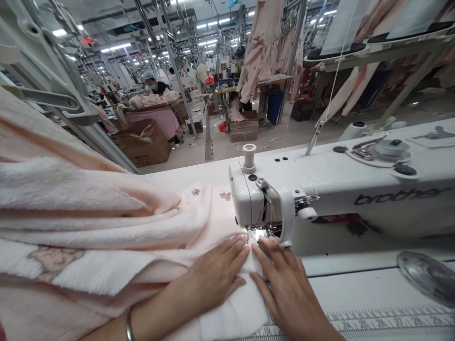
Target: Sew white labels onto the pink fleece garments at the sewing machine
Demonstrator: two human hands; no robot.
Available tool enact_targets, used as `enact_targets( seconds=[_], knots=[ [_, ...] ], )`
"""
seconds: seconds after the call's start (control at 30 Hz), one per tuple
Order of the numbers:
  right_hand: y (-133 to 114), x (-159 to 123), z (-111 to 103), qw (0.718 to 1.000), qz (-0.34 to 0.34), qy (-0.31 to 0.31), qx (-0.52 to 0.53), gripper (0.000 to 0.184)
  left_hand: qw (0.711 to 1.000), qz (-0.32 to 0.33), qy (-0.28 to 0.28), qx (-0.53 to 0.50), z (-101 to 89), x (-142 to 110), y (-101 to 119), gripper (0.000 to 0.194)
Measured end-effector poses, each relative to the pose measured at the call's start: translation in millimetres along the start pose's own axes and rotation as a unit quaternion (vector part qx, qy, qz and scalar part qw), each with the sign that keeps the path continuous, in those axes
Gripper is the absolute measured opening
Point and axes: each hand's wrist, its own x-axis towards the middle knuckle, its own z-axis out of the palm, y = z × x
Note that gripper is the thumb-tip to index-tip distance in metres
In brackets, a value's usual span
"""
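Pale pink plush fabric (199, 208) with small bear prints spreads over the left of the table and runs under the needle of a white sewing machine (256, 199). My left hand (218, 270) lies flat on the cloth just left of the presser foot, fingers stretched forward. To the right of the seam, my right hand (284, 279) rests with its fingers extended, the tips pressing on the cloth edge near the lit needle area. A white layer of the fabric (241, 312) lies between and below both hands. The needle tip itself is hard to make out.
A ruler strip (377, 319) runs along the table's front right. Beside it sits a clear round dish-like object (426, 277). Thread cones (341, 28) stand on a rack above. Beyond the table are a cardboard box (142, 142), hanging garments (261, 42) and a seated co-worker (159, 87).
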Motion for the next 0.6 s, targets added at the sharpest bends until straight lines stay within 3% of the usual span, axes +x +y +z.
enact_targets(
  seconds=[0.43, 0.6],
  knots=[
    [2.5, -1.7, -1.1, 1.000, 0.000, -0.011, 0.001, 0.036, 1.000, -0.011, -0.005, -0.001, 0.3, 1.0, -0.3, 0.050],
    [27.4, 18.6, 3.3, 0.996, 0.042, -0.071, 0.038, 0.032, 1.000, -0.012, -0.024, 0.009, -1.5, 1.9, 0.7, 0.049]
  ],
)
